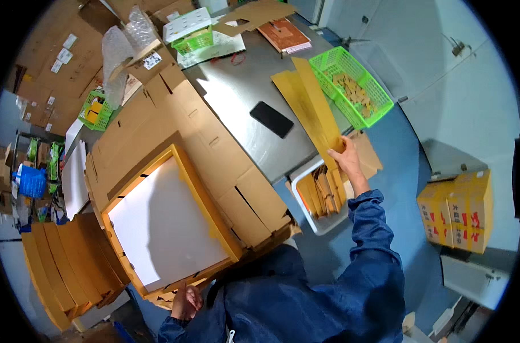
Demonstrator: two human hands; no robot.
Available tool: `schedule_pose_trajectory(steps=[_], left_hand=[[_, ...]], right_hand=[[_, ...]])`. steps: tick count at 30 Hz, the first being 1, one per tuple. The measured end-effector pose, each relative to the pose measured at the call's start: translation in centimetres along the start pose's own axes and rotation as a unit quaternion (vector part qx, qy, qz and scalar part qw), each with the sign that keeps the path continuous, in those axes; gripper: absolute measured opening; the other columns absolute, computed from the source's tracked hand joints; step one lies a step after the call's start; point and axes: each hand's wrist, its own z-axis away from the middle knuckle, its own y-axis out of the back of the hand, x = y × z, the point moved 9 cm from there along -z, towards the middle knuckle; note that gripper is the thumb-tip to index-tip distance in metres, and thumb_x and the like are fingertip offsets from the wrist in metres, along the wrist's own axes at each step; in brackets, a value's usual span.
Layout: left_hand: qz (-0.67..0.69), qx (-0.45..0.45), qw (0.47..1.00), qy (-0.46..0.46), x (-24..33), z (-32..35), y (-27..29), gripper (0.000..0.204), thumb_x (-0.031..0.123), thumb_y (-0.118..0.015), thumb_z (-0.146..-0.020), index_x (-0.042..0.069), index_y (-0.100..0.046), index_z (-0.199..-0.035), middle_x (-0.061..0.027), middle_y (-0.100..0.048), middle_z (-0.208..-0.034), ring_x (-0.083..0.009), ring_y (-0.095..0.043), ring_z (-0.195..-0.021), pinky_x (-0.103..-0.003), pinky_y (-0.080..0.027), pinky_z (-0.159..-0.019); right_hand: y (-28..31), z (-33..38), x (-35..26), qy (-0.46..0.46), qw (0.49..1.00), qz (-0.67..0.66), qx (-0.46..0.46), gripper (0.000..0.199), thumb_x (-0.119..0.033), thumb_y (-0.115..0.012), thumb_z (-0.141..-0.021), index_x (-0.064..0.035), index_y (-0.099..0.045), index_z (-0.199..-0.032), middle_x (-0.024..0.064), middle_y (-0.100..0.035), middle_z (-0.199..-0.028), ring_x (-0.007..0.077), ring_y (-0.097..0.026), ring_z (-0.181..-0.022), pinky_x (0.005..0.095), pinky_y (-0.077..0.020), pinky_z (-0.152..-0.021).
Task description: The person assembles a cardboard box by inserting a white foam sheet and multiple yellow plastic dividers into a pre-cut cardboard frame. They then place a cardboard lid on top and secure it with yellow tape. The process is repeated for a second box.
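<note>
My right hand [347, 159] is closed on the lower end of long yellow-brown strips [308, 108], which lie over the metal table's right edge. Just below it, a white tub [317, 224] holds several upright brown pieces [323, 191]. A wooden frame [211, 212] with a white panel [171, 226] inside rests tilted on flattened cardboard [186, 117]. Beside the frame's near corner is my left hand [187, 301], its fingers curled and partly hidden, so what they hold, if anything, does not show.
A black phone [271, 119] lies on the metal table [231, 94]. A green basket [351, 86] with small tan pieces stands at the right edge. Stacked wooden frames [71, 266] are at left, taped cartons [457, 211] on the right. Bubble wrap [118, 51] hangs at back left.
</note>
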Motion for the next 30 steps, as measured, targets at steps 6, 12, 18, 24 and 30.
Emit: schedule_pose_trajectory(steps=[6,12,18,24,30], left_hand=[[-0.213,-0.015,0.971,-0.106,8.2,-6.1,-13.0,0.047,0.038,-0.057,-0.089,0.002,-0.049,-0.120,-0.0121,-0.059,-0.102,-0.0230,-0.061,-0.092,-0.035,-0.050,-0.080],[-0.243,-0.163,0.939,-0.180,6.3,-14.6,-24.5,0.056,0.016,-0.051,-0.090,-0.001,-0.028,-0.138,-0.0181,-0.041,-0.138,-0.0300,-0.042,-0.125,-0.040,-0.034,-0.105],[-0.161,-0.086,0.968,-0.171,5.0,-19.7,-22.6,0.044,0.027,-0.035,-0.100,-0.002,-0.035,-0.132,-0.0212,-0.052,-0.127,-0.0282,-0.054,-0.113,-0.039,-0.044,-0.096],[-0.225,0.128,0.921,-0.291,8.4,-25.7,-17.1,0.051,0.039,-0.044,-0.097,-0.003,-0.046,-0.126,-0.0119,-0.054,-0.119,-0.0217,-0.054,-0.105,-0.032,-0.044,-0.090],[-0.206,0.166,0.924,-0.275,8.6,-27.3,-14.6,0.047,0.036,-0.045,-0.097,-0.001,-0.048,-0.124,-0.0099,-0.054,-0.118,-0.0222,-0.055,-0.105,-0.033,-0.044,-0.091]], right_hand=[[-1.1,16.7,-16.8,0.218,0.967,-0.089,-0.097,0.071,-0.030,-0.080,-0.065,-0.0030,-0.049,-0.122,0.0176,-0.047,-0.122,0.0334,-0.042,-0.119,0.0401,-0.0330,-0.104],[-4.8,28.3,-19.6,0.219,0.958,-0.117,-0.146,0.071,-0.036,-0.076,-0.069,-0.0028,-0.046,-0.125,0.0175,-0.043,-0.123,0.0359,-0.044,-0.114,0.0427,-0.0363,-0.099],[-4.6,30.7,-14.2,0.139,0.976,-0.153,-0.068,0.056,-0.032,-0.067,-0.082,-0.0010,-0.047,-0.124,0.0182,-0.044,-0.128,0.0347,-0.043,-0.120,0.0407,-0.0345,-0.102],[-3.0,29.2,3.4,-0.095,0.952,-0.285,0.057,0.031,-0.020,-0.062,-0.088,-0.0017,-0.057,-0.113,0.0114,-0.058,-0.114,0.0222,-0.058,-0.100,0.0321,-0.0465,-0.086],[-3.2,25.0,23.2,-0.266,0.866,-0.389,0.166,0.022,-0.012,-0.055,-0.090,0.0018,-0.061,-0.105,0.0081,-0.064,-0.090,0.0153,-0.061,-0.082,0.0282,-0.0497,-0.074]])
